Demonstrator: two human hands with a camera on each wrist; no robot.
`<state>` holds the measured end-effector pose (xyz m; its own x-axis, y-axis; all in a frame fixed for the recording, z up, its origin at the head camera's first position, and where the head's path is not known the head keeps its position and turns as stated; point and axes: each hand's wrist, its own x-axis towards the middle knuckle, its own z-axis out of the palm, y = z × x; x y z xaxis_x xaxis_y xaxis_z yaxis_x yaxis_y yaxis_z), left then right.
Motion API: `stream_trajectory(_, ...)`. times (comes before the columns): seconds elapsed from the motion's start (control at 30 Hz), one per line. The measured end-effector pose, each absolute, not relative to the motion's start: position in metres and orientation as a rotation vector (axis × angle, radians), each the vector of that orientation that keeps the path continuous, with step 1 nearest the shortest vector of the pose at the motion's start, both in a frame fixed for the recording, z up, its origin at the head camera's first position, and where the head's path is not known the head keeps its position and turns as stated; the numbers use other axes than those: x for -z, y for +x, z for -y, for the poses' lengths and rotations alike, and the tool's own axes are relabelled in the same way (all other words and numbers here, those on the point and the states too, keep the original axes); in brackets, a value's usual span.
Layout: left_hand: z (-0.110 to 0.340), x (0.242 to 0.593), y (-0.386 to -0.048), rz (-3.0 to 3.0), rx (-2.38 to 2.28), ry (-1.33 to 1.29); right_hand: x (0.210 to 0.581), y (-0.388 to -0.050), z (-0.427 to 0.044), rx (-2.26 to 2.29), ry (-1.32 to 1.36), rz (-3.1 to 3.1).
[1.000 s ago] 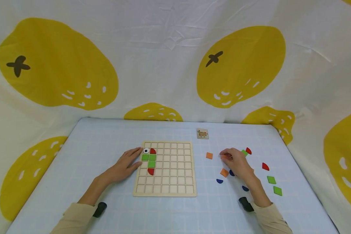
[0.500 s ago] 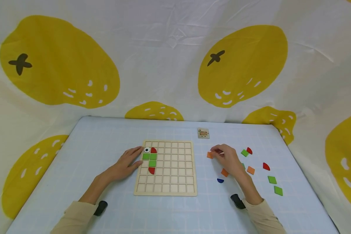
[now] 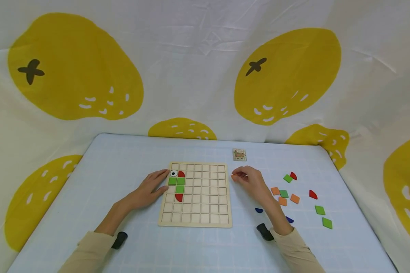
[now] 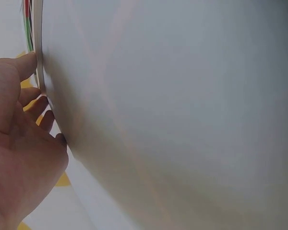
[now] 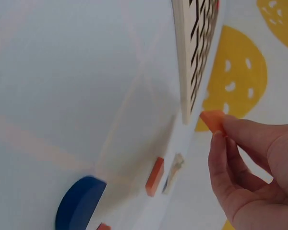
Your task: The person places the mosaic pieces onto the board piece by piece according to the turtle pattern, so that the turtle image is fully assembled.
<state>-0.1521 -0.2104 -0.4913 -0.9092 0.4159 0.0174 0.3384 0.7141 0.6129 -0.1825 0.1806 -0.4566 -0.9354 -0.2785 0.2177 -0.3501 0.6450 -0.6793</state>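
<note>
A wooden grid board [image 3: 205, 208] lies on the table. Its left part bears a round eye tile [image 3: 174, 173], green square tiles [image 3: 180, 189] and red quarter-round tiles [image 3: 179, 198]. My left hand [image 3: 145, 192] rests along the board's left edge, thumb and fingertips touching the rim, as the left wrist view also shows. Just right of the board's upper right edge, my right hand [image 3: 254, 184] pinches an orange square tile [image 5: 213, 120] between thumb and fingers, held above the table. The hand partly covers this tile in the head view.
Right of the board lie loose orange tiles [image 3: 295, 198], green tiles [image 3: 320, 210], red quarter-rounds [image 3: 313, 194] and dark blue half-rounds [image 3: 259, 210]. A small picture card [image 3: 240, 154] lies behind my right hand. A lemon-patterned cloth [image 3: 191, 76] hangs at the table's back edge.
My right hand has moved left towards the board with the orange tile pinched, uncovering several tiles to its right. My left hand stays at the board's edge.
</note>
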Motion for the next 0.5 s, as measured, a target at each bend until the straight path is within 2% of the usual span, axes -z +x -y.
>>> stream_trajectory(0.5,0.209,0.489,-0.151,-2.788,-0.965,0.606,0.454,-0.184,-0.134,-1.365,0.619,2.743)
